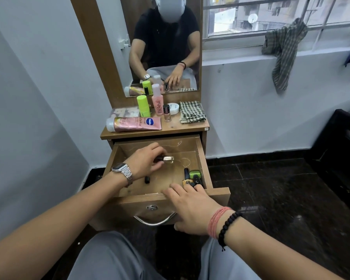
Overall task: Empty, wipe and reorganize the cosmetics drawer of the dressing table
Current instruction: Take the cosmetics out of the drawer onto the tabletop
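Two hands were seen at the open drawer [200, 156]. A small glass bottle [167, 159] was pinched by its dark cap in the left hand [144, 161], inside the drawer. The drawer's front edge was touched by the right hand [192, 207], fingers straight, beside nail-polish bottles [192, 176] in its front right corner.

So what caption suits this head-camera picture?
Left hand lifts a small bottle from the open drawer; right hand rests on its front.
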